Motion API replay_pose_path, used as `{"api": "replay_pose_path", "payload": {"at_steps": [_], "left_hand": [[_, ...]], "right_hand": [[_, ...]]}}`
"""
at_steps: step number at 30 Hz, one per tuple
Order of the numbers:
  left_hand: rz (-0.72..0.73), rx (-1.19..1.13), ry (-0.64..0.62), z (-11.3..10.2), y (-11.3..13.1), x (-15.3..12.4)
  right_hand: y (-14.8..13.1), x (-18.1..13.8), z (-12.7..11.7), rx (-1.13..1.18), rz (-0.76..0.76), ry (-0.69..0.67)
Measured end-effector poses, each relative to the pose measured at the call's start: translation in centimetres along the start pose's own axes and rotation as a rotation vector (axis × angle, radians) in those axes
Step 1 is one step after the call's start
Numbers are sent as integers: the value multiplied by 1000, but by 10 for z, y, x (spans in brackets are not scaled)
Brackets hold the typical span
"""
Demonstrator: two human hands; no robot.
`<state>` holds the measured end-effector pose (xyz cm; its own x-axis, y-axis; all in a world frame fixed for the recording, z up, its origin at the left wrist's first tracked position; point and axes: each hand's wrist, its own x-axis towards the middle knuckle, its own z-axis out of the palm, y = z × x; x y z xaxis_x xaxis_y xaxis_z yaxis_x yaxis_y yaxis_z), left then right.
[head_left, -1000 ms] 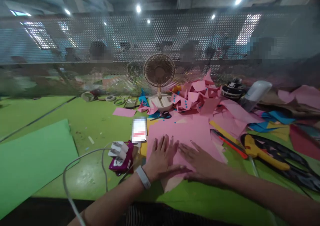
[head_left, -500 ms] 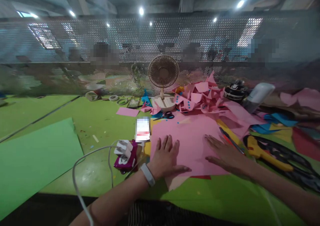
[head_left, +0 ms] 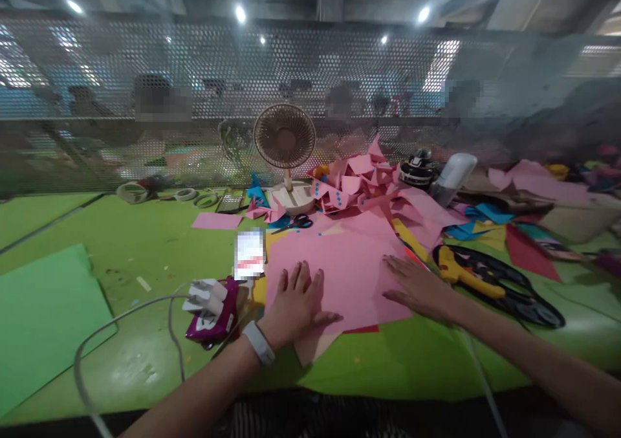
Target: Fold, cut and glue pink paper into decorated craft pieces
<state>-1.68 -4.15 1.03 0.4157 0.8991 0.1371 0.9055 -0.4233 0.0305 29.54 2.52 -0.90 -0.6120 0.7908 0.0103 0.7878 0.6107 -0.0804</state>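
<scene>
A large sheet of pink paper [head_left: 334, 273] lies flat on the green table in front of me. My left hand [head_left: 298, 305], with a pale band on its wrist, rests on the left part of the sheet, fingers spread. On the sheet's right edge lies my right hand [head_left: 412, 284], palm down with its fingers stretched out. Neither hand grips anything. Beneath the sheet, a paler pink corner and a bit of red paper [head_left: 361, 329] stick out at the near edge. Scissors with dark handles [head_left: 301, 220] lie just beyond the far edge.
A fan [head_left: 285, 140] stands at the back beside a heap of folded pink paper [head_left: 356, 179]. Left are a lit phone [head_left: 250, 253], a purple power block with plugs [head_left: 213, 312] and green paper [head_left: 43, 321]. A yellow-handled tool [head_left: 470, 279] lies right. A perforated screen stands behind.
The whole view has swung to the right, so things on the table appear further left. Both hands remain flat on the pink sheet, in nearly the same places.
</scene>
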Motion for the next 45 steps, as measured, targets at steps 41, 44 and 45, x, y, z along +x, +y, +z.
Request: {"api": "replay_pose_path", "payload": {"at_steps": [41,44,45], "left_hand": [[-429,-932,37,-55,-31,20],[-486,-985,75,-53,-35,18],[-493,-993,87,-52,-36,18]], "right_hand": [[-26,63,-51,864,138,527],[-32,68,-61,910,105,503],[-34,70,-64,921,92,494]]}}
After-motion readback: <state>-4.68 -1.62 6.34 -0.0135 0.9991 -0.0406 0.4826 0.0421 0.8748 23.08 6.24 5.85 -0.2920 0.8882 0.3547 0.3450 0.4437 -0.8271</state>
